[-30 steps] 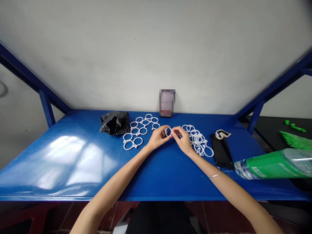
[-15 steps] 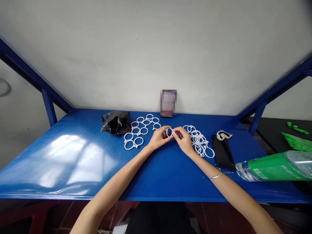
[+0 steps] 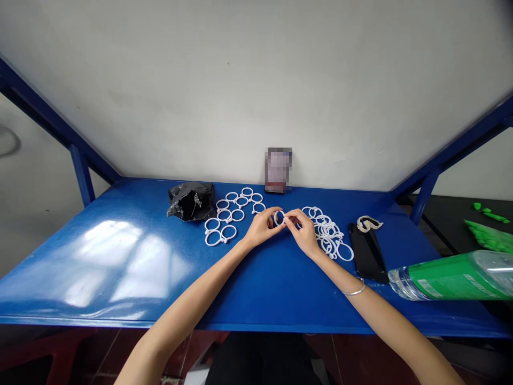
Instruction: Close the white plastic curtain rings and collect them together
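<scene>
Between my two hands, above the middle of the blue table (image 3: 256,289), is a white plastic ring (image 3: 276,218). My left hand (image 3: 262,227) grips its left side between thumb and fingers. The fingertips of my right hand (image 3: 301,231) pinch its right edge, where a small part is mostly hidden by the fingers. Several white rings with small knobs (image 3: 229,232) lie spread out to the left of my left hand. A heap of overlapping white rings (image 3: 329,231) lies just right of my right hand.
A crumpled black plastic bag (image 3: 191,202) stands open at the back left. A blurred upright card (image 3: 278,170) leans against the wall. At right are a black phone (image 3: 368,256), a white curled strap (image 3: 368,223), a green-labelled bottle (image 3: 452,275) on its side and a bag of green pieces (image 3: 489,235).
Both hands keep hold of the ring in nearly the same place. The whole view has shifted very slightly; the rings on the table lie as before.
</scene>
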Motion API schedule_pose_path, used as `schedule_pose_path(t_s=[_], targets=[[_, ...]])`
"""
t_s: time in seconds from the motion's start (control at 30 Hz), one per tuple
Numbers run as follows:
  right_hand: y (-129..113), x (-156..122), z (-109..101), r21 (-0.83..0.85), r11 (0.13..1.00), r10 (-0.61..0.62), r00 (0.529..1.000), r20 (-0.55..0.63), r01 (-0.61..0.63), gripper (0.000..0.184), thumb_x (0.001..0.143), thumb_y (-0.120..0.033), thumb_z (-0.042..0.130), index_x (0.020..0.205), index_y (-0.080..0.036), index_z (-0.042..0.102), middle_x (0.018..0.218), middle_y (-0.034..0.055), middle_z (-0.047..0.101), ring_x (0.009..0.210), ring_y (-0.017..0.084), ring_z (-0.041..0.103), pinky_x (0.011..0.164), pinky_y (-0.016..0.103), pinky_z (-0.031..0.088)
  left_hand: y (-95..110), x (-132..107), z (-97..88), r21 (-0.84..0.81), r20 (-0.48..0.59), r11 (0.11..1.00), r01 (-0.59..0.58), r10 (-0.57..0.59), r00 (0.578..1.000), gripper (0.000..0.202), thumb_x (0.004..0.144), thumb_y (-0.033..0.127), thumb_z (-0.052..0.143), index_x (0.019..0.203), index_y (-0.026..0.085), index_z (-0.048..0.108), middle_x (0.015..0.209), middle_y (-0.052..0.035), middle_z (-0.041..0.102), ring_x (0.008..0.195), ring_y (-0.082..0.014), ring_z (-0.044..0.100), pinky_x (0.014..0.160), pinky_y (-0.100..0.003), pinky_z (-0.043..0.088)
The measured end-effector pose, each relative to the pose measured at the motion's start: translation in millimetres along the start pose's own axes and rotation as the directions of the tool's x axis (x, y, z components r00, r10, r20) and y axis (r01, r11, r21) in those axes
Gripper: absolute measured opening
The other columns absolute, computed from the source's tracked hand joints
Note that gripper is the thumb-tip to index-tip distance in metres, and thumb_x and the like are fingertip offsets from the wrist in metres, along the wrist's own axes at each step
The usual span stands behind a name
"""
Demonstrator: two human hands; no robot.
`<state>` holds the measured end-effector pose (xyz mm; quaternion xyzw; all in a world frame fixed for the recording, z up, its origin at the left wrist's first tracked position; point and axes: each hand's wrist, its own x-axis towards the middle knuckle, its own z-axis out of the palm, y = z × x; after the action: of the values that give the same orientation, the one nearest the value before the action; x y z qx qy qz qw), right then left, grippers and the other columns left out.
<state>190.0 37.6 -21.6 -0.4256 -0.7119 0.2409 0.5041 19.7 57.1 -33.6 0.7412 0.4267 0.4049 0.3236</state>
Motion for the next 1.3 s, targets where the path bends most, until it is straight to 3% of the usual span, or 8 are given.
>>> schedule_pose_path(t_s=[0.63, 1.3], targets=[[-0.9, -0.5, 2.2, 0.032, 0.999, 0.044, 0.999, -0.002, -0.044, 0.018, 0.095, -0.035, 0.055, 0.103, -0.024, 0.066, 0.100, 0.0047, 0.070, 0.081, 0.018, 0.067, 0.070, 0.031, 0.056, 1.9, 0.7, -0.5, -0.027, -0.019, 1.000, 0.017, -0.017, 1.000, 0.046, 0.080, 0.041, 0.067, 0.118, 0.015, 0.061, 0.081, 0.0006, 0.064, 0.052, -0.0053, 0.049, 0.052, -0.018, 0.044], [2.1, -0.4, 0.4, 0.023, 1.000, 0.001, 1.000, -0.010, -0.001, 0.018, 0.095, -0.036, 0.055, 0.092, -0.023, 0.067, 0.091, 0.0049, 0.067, 0.083, 0.019, 0.065, 0.070, 0.031, 0.055, -0.1, 0.3, -0.6, -0.015, -0.010, 1.000, -0.021, 0.020, 1.000, 0.046, 0.081, 0.042, 0.069, 0.117, 0.016, 0.062, 0.081, 0.0004, 0.063, 0.052, -0.0054, 0.049, 0.053, -0.018, 0.045]])
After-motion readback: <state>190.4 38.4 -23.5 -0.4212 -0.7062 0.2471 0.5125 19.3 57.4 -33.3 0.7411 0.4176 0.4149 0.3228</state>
